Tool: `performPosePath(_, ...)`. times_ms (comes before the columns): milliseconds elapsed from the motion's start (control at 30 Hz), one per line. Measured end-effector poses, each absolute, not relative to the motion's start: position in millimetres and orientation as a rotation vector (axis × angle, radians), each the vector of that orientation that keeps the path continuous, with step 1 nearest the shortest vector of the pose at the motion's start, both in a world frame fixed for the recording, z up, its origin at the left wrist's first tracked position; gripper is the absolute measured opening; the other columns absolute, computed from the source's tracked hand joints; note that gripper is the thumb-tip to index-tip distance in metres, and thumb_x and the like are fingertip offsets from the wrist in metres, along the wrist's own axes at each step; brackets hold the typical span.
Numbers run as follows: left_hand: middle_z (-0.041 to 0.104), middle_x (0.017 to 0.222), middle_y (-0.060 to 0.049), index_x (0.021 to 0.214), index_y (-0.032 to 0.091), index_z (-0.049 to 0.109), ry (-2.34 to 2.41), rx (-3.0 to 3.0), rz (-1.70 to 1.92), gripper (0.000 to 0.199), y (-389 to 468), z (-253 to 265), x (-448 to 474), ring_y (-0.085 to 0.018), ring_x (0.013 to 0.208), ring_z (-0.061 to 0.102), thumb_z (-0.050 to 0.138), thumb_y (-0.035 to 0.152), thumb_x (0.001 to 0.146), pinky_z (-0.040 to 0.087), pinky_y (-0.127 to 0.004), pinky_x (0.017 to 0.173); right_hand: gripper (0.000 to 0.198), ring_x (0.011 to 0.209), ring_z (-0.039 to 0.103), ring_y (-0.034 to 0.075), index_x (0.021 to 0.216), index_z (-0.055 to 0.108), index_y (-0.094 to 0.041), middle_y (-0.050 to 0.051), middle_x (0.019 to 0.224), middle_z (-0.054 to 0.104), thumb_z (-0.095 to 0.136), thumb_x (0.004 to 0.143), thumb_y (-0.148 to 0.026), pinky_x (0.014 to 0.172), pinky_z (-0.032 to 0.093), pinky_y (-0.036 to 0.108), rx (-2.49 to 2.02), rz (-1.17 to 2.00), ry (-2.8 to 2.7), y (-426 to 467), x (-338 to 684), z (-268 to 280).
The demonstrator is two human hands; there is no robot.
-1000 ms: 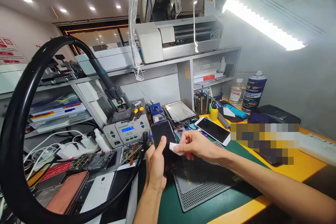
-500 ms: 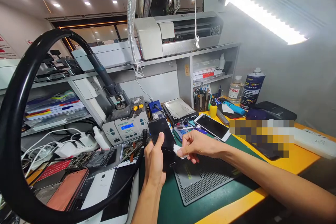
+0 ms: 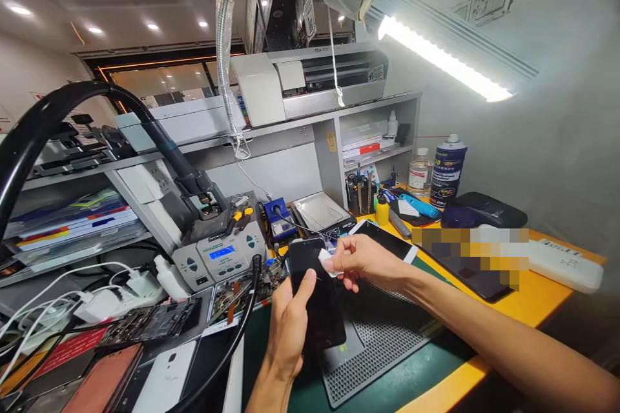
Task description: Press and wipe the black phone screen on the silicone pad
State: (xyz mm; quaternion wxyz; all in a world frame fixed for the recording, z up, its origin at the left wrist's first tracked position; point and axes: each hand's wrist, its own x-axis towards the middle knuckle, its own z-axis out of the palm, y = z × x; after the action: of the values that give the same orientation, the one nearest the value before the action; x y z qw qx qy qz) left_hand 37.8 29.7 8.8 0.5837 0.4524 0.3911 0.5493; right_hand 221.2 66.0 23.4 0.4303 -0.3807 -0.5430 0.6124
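Observation:
My left hand point(image 3: 290, 316) is wrapped round a black smartphone point(image 3: 322, 310), its thumb lying on the dark screen. The phone is tilted up, facing me, above the work mat. In my right hand point(image 3: 356, 261) a small white wipe point(image 3: 329, 263) is pinched between thumb and fingers, at the phone's upper right edge; whether it is paper or cloth I cannot tell. Below both hands lies a grey perforated pad point(image 3: 382, 342) on a green mat point(image 3: 266, 348). Just behind my right hand rests a white-framed phone point(image 3: 411, 254) with a dark screen.
A grey soldering station point(image 3: 225, 264) with a thick black hose point(image 3: 249, 316) stands left of the phone. Several phones and circuit boards point(image 3: 150, 322) lie at the left. Overhead hangs a bright lamp point(image 3: 445, 61). A spray can point(image 3: 448, 171) and a bottle point(image 3: 419, 173) stand at the back right.
The phone has turned more upright and its screen faces me more fully. My right hand with the wipe has stayed by its upper right edge. The whole view has shifted slightly.

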Motion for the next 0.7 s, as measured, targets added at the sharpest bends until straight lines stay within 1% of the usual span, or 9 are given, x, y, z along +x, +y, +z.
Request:
performPosePath(67,0.077,0.108,-0.01,0.115,0.016,0.076,0.849,1.096,1.192,0.045,27,11,39,-0.028,0.104,0.069,0.078,0.045,0.081,0.053,-0.037,0.094,0.047,0.044,0.058,0.01,0.067,0.054,-0.018,-0.005,0.055,0.061,0.091,0.062,-0.046,0.04,0.046,0.021,-0.931,1.44,-1.31,68,224,27)
performPosePath(167,0.077,0.106,-0.01,0.11,0.015,0.076,0.824,1.128,1.163,0.04,21,14,41,-0.027,0.1,0.07,0.078,0.043,0.082,0.054,-0.034,0.088,0.044,0.045,0.057,0.01,0.067,0.055,-0.018,-0.005,0.053,0.06,0.088,0.067,-0.047,0.042,0.045,0.021,-0.925,1.334,-1.282,70,228,32)
performPosePath(267,0.078,0.093,-0.011,0.101,0.013,0.074,0.804,1.098,1.03,0.038,17,16,43,-0.027,0.084,0.073,0.077,0.045,0.081,0.057,-0.033,0.073,0.04,0.046,0.055,0.01,0.071,0.058,-0.018,-0.004,0.053,0.061,0.085,0.072,-0.047,0.044,0.043,0.023,-0.925,1.222,-1.275,69,235,40)
performPosePath(333,0.077,0.082,-0.012,0.097,0.013,0.071,0.804,1.044,0.912,0.04,15,16,43,-0.026,0.072,0.074,0.076,0.049,0.082,0.057,-0.033,0.063,0.039,0.047,0.053,0.01,0.071,0.059,-0.018,-0.003,0.056,0.062,0.086,0.072,-0.046,0.047,0.043,0.024,-0.915,1.19,-1.273,68,242,46)
performPosePath(367,0.077,0.079,-0.013,0.097,0.012,0.069,0.808,1.023,0.868,0.041,14,17,43,-0.026,0.068,0.073,0.075,0.051,0.082,0.057,-0.033,0.06,0.039,0.048,0.052,0.009,0.071,0.059,-0.018,-0.003,0.059,0.062,0.086,0.071,-0.045,0.048,0.042,0.024,-0.9,1.193,-1.286,67,245,48)
performPosePath(467,0.076,0.078,-0.016,0.106,0.01,0.068,0.803,0.997,0.803,0.045,14,20,43,-0.024,0.064,0.073,0.069,0.051,0.087,0.056,-0.03,0.06,0.036,0.056,0.054,0.01,0.069,0.059,-0.017,-0.002,0.07,0.065,0.087,0.071,-0.039,0.051,0.04,0.024,-0.837,1.233,-1.429,65,255,53)
performPosePath(567,0.078,0.092,-0.017,0.119,0.01,0.066,0.761,0.897,0.78,0.045,16,23,40,-0.021,0.064,0.072,0.067,0.045,0.091,0.055,-0.028,0.059,0.028,0.066,0.057,0.012,0.074,0.063,-0.017,0.0,0.077,0.067,0.085,0.073,-0.033,0.056,0.042,0.024,-0.868,1.219,-1.606,65,259,52)
performPosePath(633,0.077,0.091,-0.017,0.12,0.008,0.066,0.713,0.789,0.709,0.05,18,24,38,-0.02,0.064,0.072,0.061,0.05,0.093,0.055,-0.028,0.06,0.022,0.069,0.058,0.013,0.083,0.068,-0.017,0.0,0.077,0.067,0.083,0.075,-0.031,0.062,0.045,0.025,-0.911,1.161,-1.644,66,259,51)
performPosePath(700,0.076,0.085,-0.018,0.114,0.005,0.069,0.645,0.705,0.639,0.061,19,24,37,-0.021,0.064,0.071,0.05,0.059,0.096,0.056,-0.029,0.062,0.019,0.071,0.059,0.014,0.088,0.072,-0.017,0.001,0.079,0.068,0.08,0.077,-0.031,0.066,0.047,0.026,-0.935,1.116,-1.661,66,257,50)
